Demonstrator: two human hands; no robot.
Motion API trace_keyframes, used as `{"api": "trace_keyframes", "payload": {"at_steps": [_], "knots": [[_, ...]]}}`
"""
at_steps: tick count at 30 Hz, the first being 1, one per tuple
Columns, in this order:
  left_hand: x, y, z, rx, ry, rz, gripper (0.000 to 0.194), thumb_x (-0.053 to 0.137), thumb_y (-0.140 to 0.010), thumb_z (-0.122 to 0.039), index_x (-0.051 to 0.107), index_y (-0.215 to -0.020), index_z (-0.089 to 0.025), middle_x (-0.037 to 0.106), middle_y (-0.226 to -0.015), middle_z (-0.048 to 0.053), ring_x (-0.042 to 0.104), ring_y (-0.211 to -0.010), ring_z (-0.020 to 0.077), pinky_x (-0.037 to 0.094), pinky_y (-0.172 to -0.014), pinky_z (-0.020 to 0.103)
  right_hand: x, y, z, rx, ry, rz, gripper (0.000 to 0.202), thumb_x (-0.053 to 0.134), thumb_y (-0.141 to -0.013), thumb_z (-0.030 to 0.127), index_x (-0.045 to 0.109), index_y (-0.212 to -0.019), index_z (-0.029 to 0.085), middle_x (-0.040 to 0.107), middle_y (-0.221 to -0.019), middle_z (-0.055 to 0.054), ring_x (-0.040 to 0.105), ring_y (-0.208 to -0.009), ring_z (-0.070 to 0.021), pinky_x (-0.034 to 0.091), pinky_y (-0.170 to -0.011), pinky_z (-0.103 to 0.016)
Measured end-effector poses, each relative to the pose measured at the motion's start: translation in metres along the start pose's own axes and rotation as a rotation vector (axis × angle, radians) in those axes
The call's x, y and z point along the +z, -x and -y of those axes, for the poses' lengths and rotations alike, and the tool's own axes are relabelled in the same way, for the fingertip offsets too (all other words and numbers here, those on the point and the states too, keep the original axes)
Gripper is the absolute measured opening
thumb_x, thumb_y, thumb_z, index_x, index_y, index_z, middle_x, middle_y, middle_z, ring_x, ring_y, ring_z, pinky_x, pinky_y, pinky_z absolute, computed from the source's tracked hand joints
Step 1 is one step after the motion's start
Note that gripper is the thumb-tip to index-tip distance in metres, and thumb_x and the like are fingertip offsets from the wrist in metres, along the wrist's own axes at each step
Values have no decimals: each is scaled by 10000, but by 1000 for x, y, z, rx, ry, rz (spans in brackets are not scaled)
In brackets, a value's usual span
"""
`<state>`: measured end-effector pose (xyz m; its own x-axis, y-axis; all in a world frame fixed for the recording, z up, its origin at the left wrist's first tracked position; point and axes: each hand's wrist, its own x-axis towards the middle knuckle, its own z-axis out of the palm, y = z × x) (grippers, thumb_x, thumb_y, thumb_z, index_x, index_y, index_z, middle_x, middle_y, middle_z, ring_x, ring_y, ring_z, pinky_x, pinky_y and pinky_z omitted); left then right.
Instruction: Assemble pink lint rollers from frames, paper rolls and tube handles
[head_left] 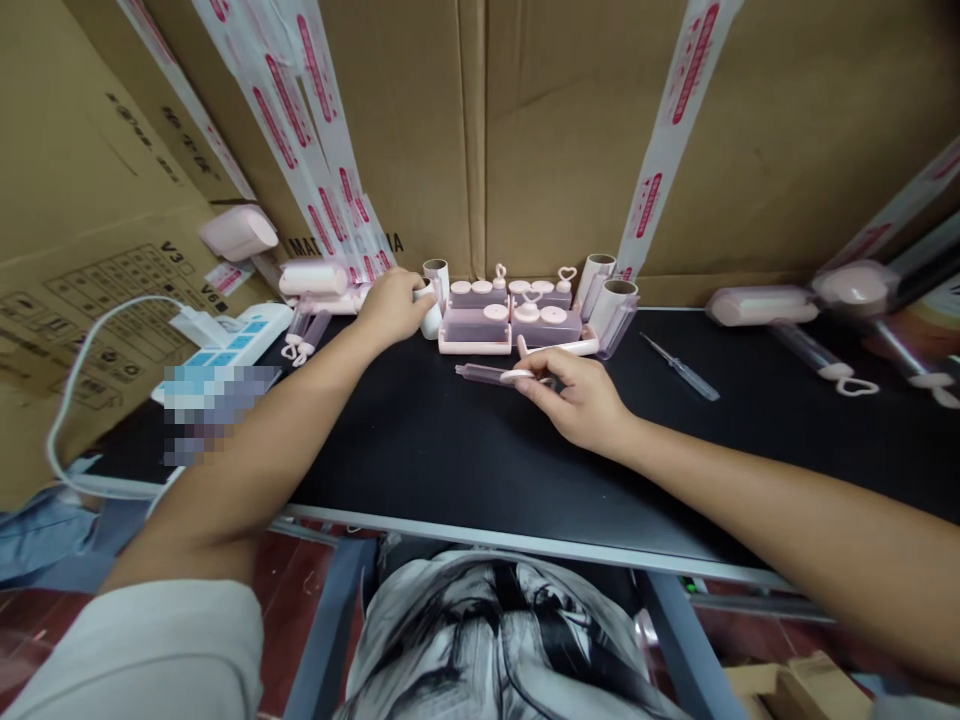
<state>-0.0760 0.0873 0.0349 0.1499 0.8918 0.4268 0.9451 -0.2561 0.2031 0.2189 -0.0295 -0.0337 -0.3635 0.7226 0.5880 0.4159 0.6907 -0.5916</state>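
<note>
At the back of the black table, my left hand is closed round a short white tube. A second white tube stands just behind it. My right hand pinches the pink round end of a translucent purple stick, which points left above the tabletop. Beyond that hand sit two pink trays with purple blocks, round pink caps and heart-shaped loops. To their right stand more white tubes, partly wrapped in clear purple plastic.
A clear-handled screwdriver lies right of my right hand. Pink rollers are at the far right, others at the back left. A power strip with a white cable lies left. Cardboard rises behind the table.
</note>
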Motion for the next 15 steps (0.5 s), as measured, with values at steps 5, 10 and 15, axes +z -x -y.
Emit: {"api": "trace_keyframes", "payload": {"at_steps": [5,10,15], "knots": [[-26,8,-12,-153,296,-154,228,603,-990,-407,636,-925,-191,682,-869,63,672,-890,221,598,-846,354,-3,0,3,-127,6,11,142,614,-1046,319,735,-1040,245,787,-977,-65,714,-865,-223,558,-808,-363],[-27,50,-58,-270,1018,201,207,520,-1072,-372,560,-976,-193,683,-850,50,676,-707,159,639,-712,337,-7,4,12,-243,5,-174,110,685,-1017,291,760,-1094,271,755,-1149,-112,719,-1066,-274,586,-924,-450],[-9,81,-83,-342,1283,390,241,583,-1076,-415,597,-1019,-181,713,-863,49,704,-731,152,638,-711,320,-9,7,17,-174,23,-220,153,694,-1000,356,774,-1109,286,724,-1243,-138,710,-1094,-308,621,-803,-457]]}}
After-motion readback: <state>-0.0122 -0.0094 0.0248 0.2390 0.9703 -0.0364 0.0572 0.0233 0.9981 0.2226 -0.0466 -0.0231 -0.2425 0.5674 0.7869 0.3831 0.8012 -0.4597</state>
